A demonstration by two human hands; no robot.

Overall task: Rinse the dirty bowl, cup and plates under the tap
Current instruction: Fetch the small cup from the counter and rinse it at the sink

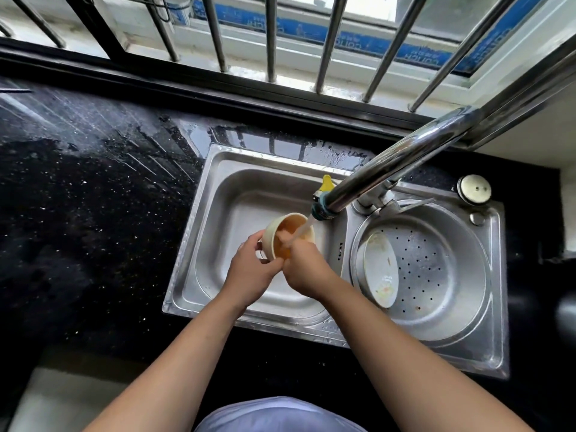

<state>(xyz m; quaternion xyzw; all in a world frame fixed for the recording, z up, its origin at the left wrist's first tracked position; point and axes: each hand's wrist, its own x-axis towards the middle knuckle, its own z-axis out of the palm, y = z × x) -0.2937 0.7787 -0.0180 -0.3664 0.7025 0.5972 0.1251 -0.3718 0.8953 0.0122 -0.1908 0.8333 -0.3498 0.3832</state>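
Cream cup [274, 233] held tilted over left basin of steel sink [199, 232], mouth turned toward 2 o'clock, orange-tinted inside. Left hand [251, 269] wrapped around cup wall from 8 o'clock, thumb and fingers curled closed on it; handle mostly covered by fingers, only a pale loop visible at 9 o'clock. Right hand [307, 269] at cup rim from 5 o'clock, fingers bent, fingertips inside the cup and hidden by rim and water; cannot tell whether gripping or only rubbing. Water stream [300, 233] running from tap [392, 169] nozzle at 1 o'clock of cup, landing inside cup on right fingers. Yellow lever on nozzle partly hidden behind spout. Plate [381, 269] leaning on edge in right basin's perforated strainer bowl [442, 275], at 3 o'clock of cup, well apart; faint residue on face, detail unclear. Bowl and any second plate not made out. Black speckled counter [87, 194] wet at 10 o'clock. Tap base cut off behind window bars [271, 39]
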